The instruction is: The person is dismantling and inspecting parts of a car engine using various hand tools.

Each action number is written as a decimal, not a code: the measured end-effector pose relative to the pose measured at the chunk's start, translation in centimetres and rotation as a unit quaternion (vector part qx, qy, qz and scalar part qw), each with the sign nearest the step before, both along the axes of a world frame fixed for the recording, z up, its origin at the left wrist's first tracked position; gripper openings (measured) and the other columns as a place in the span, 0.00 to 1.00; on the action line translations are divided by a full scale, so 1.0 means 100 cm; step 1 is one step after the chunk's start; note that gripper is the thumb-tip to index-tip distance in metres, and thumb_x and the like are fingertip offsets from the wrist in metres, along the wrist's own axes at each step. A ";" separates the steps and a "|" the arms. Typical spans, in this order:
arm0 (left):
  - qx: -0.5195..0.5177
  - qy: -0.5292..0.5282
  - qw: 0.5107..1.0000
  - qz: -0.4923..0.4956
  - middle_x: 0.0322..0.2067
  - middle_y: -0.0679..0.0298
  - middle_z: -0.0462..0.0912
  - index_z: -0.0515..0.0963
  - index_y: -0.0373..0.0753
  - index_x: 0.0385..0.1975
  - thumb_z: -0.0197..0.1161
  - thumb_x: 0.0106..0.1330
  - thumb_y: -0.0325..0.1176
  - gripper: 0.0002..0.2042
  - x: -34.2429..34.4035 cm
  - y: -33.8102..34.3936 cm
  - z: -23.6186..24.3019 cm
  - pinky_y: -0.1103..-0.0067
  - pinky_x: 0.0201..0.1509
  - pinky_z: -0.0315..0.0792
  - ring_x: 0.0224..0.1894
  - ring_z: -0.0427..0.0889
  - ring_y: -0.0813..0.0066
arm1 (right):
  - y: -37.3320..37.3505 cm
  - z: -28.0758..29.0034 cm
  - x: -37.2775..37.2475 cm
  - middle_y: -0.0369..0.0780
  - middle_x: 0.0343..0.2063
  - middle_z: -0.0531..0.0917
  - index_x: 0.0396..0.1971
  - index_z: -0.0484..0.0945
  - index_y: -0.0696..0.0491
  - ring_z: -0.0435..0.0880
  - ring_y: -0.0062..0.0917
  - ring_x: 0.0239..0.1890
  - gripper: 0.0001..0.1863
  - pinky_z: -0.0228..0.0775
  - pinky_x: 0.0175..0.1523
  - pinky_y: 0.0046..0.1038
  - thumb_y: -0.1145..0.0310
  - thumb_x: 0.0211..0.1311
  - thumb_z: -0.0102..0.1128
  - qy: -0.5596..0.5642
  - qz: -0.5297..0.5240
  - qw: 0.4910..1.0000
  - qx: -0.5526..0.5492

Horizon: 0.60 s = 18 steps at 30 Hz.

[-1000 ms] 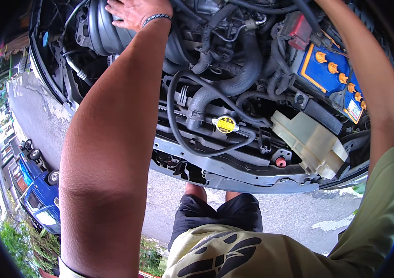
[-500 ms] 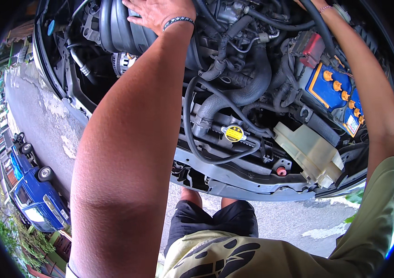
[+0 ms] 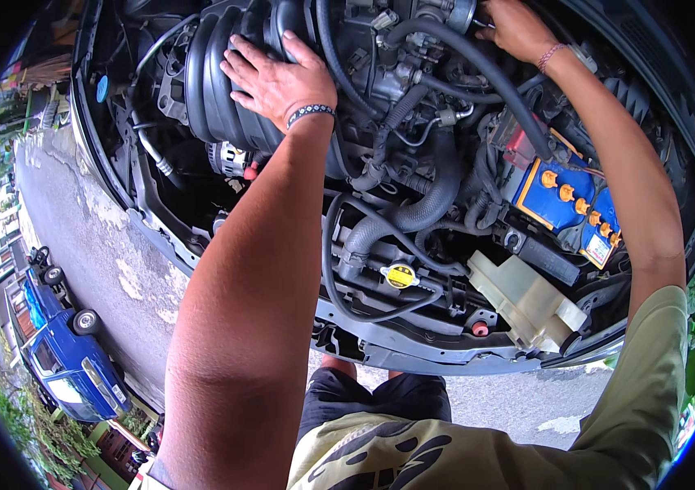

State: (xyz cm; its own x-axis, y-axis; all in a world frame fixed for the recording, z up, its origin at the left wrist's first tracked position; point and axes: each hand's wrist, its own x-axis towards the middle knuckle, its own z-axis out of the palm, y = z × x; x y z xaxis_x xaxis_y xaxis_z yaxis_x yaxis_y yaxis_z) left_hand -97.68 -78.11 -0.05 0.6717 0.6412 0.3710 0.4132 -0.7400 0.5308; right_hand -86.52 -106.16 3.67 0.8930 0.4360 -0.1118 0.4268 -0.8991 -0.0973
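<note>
My left hand (image 3: 286, 86) lies flat with spread fingers on the ribbed black intake manifold (image 3: 209, 82). At the upper right, my right hand (image 3: 519, 33) reaches to a round metal throttle body (image 3: 459, 15) at the far end of the engine. Its fingers are curled and pinched beside that metal rim. A thin shiny piece shows at the fingertips, too small to name. A thick black hose (image 3: 486, 65) runs from near the throttle body down toward the battery (image 3: 556, 196), which is blue with orange caps.
Nearer me are the yellow-labelled radiator cap (image 3: 400, 276), a curved radiator hose (image 3: 425, 208), a thin looped hose (image 3: 327, 269) and a cloudy plastic reservoir (image 3: 519, 298). The car's front edge (image 3: 413, 355) bounds the bay. A blue truck (image 3: 70, 351) stands on the pavement at left.
The view has shifted, so the engine sits lower and both hands show more fully. My left hand still rests on the manifold. My right hand, mostly cut off before, now shows by the throttle body.
</note>
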 end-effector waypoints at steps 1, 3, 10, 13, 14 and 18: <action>0.000 -0.002 1.000 0.000 0.70 0.48 0.56 0.52 0.36 0.71 0.47 0.70 0.52 0.35 0.000 0.000 -0.001 0.54 0.75 0.43 0.75 0.48 0.53 | 0.000 -0.003 -0.004 0.55 0.34 0.84 0.35 0.84 0.61 0.81 0.48 0.46 0.15 0.73 0.50 0.43 0.64 0.52 0.70 -0.023 0.001 0.999 0.033; 0.000 0.008 1.000 0.004 0.70 0.48 0.56 0.53 0.36 0.71 0.48 0.70 0.52 0.35 0.000 -0.003 0.001 0.53 0.75 0.44 0.75 0.49 0.53 | -0.008 -0.022 -0.005 0.52 0.46 0.81 0.50 0.76 0.61 0.78 0.48 0.51 0.22 0.71 0.56 0.41 0.67 0.57 0.64 -0.129 0.045 0.988 0.077; 0.003 0.021 1.000 0.009 0.70 0.50 0.56 0.53 0.36 0.71 0.47 0.71 0.52 0.35 -0.001 -0.003 0.004 0.53 0.75 0.44 0.75 0.48 0.55 | -0.012 -0.023 0.004 0.54 0.40 0.83 0.44 0.80 0.59 0.80 0.49 0.47 0.18 0.72 0.54 0.42 0.60 0.65 0.57 0.057 0.058 0.991 0.108; 0.004 0.022 1.000 0.007 0.70 0.50 0.56 0.52 0.37 0.72 0.47 0.71 0.52 0.35 0.000 -0.003 0.004 0.54 0.75 0.44 0.75 0.47 0.55 | -0.034 -0.031 0.024 0.50 0.27 0.81 0.43 0.77 0.61 0.81 0.42 0.34 0.14 0.72 0.46 0.37 0.67 0.70 0.46 0.050 0.241 0.964 0.099; 0.004 0.026 1.000 0.009 0.70 0.50 0.55 0.52 0.37 0.72 0.47 0.71 0.53 0.35 -0.001 -0.002 0.004 0.54 0.75 0.44 0.75 0.47 0.55 | -0.029 -0.026 0.018 0.48 0.26 0.80 0.45 0.77 0.61 0.80 0.39 0.34 0.14 0.71 0.45 0.35 0.68 0.70 0.46 0.132 0.147 0.970 0.144; 0.000 0.037 0.999 0.008 0.71 0.50 0.55 0.51 0.37 0.72 0.46 0.71 0.53 0.35 -0.002 -0.003 0.005 0.54 0.75 0.43 0.75 0.47 0.55 | -0.033 -0.042 0.014 0.48 0.38 0.82 0.48 0.76 0.58 0.81 0.41 0.42 0.14 0.71 0.52 0.39 0.68 0.67 0.53 0.010 0.114 0.983 0.144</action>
